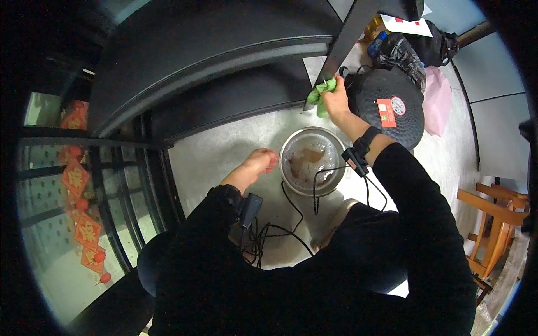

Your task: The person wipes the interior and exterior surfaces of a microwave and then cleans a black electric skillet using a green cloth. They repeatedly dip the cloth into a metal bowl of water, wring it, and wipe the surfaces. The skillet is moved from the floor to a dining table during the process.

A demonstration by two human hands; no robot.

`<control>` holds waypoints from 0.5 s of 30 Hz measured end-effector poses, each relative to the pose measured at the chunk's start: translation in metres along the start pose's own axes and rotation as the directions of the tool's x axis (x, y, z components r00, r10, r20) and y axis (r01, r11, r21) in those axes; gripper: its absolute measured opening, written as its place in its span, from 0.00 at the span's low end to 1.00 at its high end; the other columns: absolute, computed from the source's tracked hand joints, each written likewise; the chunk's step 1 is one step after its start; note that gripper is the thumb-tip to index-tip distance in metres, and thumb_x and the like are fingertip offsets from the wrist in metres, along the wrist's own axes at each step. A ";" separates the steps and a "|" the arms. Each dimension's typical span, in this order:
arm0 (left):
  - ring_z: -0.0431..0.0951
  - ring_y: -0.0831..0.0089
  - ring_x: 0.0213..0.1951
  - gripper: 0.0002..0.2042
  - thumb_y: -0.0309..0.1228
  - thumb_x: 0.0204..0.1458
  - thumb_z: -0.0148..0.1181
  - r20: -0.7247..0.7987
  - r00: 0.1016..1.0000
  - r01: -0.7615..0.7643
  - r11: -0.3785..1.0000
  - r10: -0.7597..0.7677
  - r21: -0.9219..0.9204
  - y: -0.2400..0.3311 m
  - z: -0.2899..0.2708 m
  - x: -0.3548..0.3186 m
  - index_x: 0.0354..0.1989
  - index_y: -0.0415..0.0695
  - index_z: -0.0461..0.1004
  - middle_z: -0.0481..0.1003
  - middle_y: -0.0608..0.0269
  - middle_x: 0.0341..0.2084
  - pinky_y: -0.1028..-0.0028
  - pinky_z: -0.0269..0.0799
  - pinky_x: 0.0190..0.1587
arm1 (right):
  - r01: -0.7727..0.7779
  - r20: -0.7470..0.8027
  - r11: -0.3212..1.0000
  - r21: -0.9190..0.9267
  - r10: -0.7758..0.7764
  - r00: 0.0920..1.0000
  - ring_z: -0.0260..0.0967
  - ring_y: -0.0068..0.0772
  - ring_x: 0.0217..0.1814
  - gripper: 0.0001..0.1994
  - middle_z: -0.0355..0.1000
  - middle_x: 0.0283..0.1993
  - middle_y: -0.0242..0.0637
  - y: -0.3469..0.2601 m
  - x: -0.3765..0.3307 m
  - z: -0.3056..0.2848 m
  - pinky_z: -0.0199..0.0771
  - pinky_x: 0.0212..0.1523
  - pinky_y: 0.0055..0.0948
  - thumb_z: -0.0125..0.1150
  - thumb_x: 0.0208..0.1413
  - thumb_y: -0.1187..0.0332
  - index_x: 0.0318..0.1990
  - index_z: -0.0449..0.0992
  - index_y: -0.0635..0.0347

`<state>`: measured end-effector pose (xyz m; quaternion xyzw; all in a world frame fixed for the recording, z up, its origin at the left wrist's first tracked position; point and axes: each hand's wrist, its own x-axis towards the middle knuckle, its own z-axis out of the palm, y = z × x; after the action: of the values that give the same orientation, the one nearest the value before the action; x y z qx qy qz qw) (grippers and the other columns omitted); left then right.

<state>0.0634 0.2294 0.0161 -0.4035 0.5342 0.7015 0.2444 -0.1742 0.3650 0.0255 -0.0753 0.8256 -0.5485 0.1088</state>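
— Black sleeves (417,193) fill the foreground as a person bends forward, both arms extended. What sits at the wrists?

— Boxy black devices (250,211) strapped on, one to each, with dark cables (260,238) looping below the left.

— And the hands?

— The left hand (258,162) hangs relaxed, unclenched and visibly empty, just beside a round metal basin (284,168). The right hand (336,103) reaches farther out, fingers closed around a bunched green cloth (321,94).

— Where is that cloth exactly?

— At the lower end of a dark upright post (339,50), beyond the basin. Whether it presses on the post, I cannot tell.

— What does the basin hold?

— Liquid (308,157) with a brownish patch; it stands on a pale floor (204,148), one cable crossing over it.

— And farther off?

— Right of the post, a round black textured object (367,95) bears a red label, with a pink bag-like item (438,101) and a black plastic bag (400,53) behind. Orange-brown wooden furniture (496,218) stands at far right; red ornaments (87,229) hang along glass at left.
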 end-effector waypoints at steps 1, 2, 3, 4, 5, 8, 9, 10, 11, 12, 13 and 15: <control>0.69 0.70 0.48 0.13 0.32 0.55 0.52 -0.010 1.000 0.014 0.999 -0.014 -0.042 -0.002 -0.003 0.002 0.48 0.45 0.68 0.69 0.64 0.44 0.68 0.67 0.48 | -0.052 0.012 0.998 0.027 0.052 0.999 0.70 0.43 0.50 0.27 0.72 0.46 0.44 0.009 0.003 0.006 0.67 0.51 0.33 0.61 0.44 0.69 0.55 0.62 0.52; 0.69 0.70 0.48 0.13 0.33 0.55 0.52 -0.016 1.000 0.020 0.997 -0.022 -0.080 -0.003 -0.008 0.004 0.48 0.45 0.68 0.70 0.64 0.44 0.68 0.68 0.47 | -0.138 0.013 0.990 0.039 0.137 0.990 0.70 0.43 0.49 0.27 0.72 0.46 0.44 0.017 0.006 0.011 0.67 0.51 0.33 0.61 0.44 0.69 0.55 0.62 0.52; 0.69 0.70 0.48 0.13 0.33 0.55 0.52 -0.022 0.999 0.030 0.992 -0.033 -0.120 -0.006 -0.012 0.006 0.48 0.45 0.68 0.70 0.64 0.43 0.68 0.68 0.46 | -0.140 0.041 0.989 0.039 0.138 0.990 0.70 0.43 0.49 0.27 0.72 0.46 0.44 0.024 0.009 0.015 0.67 0.50 0.33 0.61 0.43 0.69 0.55 0.62 0.52; 0.69 0.70 0.48 0.14 0.33 0.55 0.53 -0.048 0.999 0.015 0.994 -0.020 -0.109 -0.008 -0.015 0.009 0.48 0.45 0.68 0.70 0.64 0.43 0.69 0.68 0.46 | -0.174 0.053 0.984 0.025 0.173 0.984 0.70 0.42 0.49 0.27 0.72 0.46 0.44 0.029 0.012 0.019 0.67 0.50 0.33 0.60 0.43 0.69 0.55 0.62 0.53; 0.69 0.70 0.48 0.14 0.34 0.55 0.53 -0.073 0.997 0.000 0.995 -0.007 -0.097 -0.011 -0.018 0.013 0.49 0.45 0.68 0.70 0.64 0.43 0.69 0.68 0.45 | -0.209 0.064 0.978 0.010 0.208 0.976 0.70 0.42 0.49 0.27 0.72 0.46 0.44 0.033 0.013 0.021 0.68 0.50 0.33 0.60 0.43 0.70 0.55 0.62 0.53; 0.69 0.70 0.48 0.17 0.36 0.54 0.54 -0.123 0.992 0.008 1.000 -0.008 0.001 -0.020 -0.018 0.024 0.50 0.43 0.67 0.70 0.63 0.44 0.69 0.69 0.44 | -0.418 0.194 0.862 0.287 0.375 0.907 0.68 0.41 0.48 0.25 0.69 0.45 0.42 0.031 0.016 0.018 0.67 0.51 0.37 0.53 0.46 0.79 0.54 0.60 0.58; 0.69 0.70 0.48 0.18 0.37 0.54 0.54 -0.135 0.991 0.015 0.999 -0.009 0.045 -0.022 -0.015 0.027 0.51 0.43 0.66 0.70 0.62 0.44 0.69 0.69 0.44 | -0.487 0.261 0.771 0.411 0.413 0.873 0.66 0.41 0.48 0.25 0.67 0.44 0.42 0.026 0.015 0.013 0.66 0.51 0.38 0.51 0.46 0.82 0.55 0.60 0.59; 0.68 0.70 0.49 0.19 0.37 0.54 0.55 -0.130 0.991 0.032 0.997 -0.022 0.074 -0.025 -0.010 0.030 0.52 0.42 0.65 0.70 0.62 0.45 0.69 0.69 0.45 | -0.534 0.354 0.699 0.475 0.404 0.843 0.68 0.43 0.49 0.19 0.68 0.46 0.44 0.019 0.012 0.008 0.66 0.54 0.40 0.48 0.51 0.78 0.53 0.63 0.62; 0.68 0.69 0.50 0.21 0.38 0.54 0.55 -0.129 0.991 0.048 0.994 -0.035 0.101 -0.028 -0.004 0.032 0.53 0.41 0.64 0.70 0.61 0.46 0.68 0.69 0.46 | -0.587 0.449 0.636 0.502 0.389 0.805 0.68 0.42 0.50 0.17 0.69 0.47 0.44 0.012 0.009 0.000 0.66 0.55 0.42 0.47 0.53 0.76 0.52 0.64 0.62; 0.67 0.69 0.51 0.22 0.38 0.54 0.55 -0.129 0.991 0.063 0.989 -0.046 0.132 -0.030 0.002 0.034 0.54 0.41 0.63 0.70 0.61 0.46 0.68 0.69 0.46 | -0.642 0.549 0.559 0.524 0.355 0.757 0.68 0.41 0.51 0.16 0.69 0.49 0.45 0.004 0.003 -0.011 0.66 0.56 0.43 0.47 0.54 0.74 0.52 0.65 0.61; 0.68 0.68 0.51 0.23 0.38 0.53 0.56 -0.125 0.991 0.071 0.985 -0.051 0.158 -0.031 0.008 0.036 0.55 0.40 0.61 0.69 0.60 0.47 0.67 0.70 0.47 | -0.696 0.641 0.482 0.532 0.308 0.703 0.68 0.41 0.52 0.15 0.69 0.50 0.45 -0.005 -0.002 -0.021 0.66 0.56 0.44 0.47 0.55 0.71 0.51 0.66 0.61; 0.68 0.66 0.51 0.26 0.38 0.53 0.56 -0.115 0.991 0.088 0.975 -0.065 0.202 -0.035 0.020 0.038 0.57 0.39 0.59 0.69 0.59 0.48 0.67 0.70 0.48 | -0.765 0.734 0.487 0.422 0.312 0.603 0.69 0.41 0.50 0.15 0.69 0.50 0.45 -0.018 -0.018 -0.040 0.68 0.55 0.40 0.45 0.57 0.68 0.49 0.68 0.62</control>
<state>0.0634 0.2558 -0.0332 -0.4336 0.6007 0.6094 0.2827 -0.1673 0.3979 0.0583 0.0924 0.4516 -0.7011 0.5440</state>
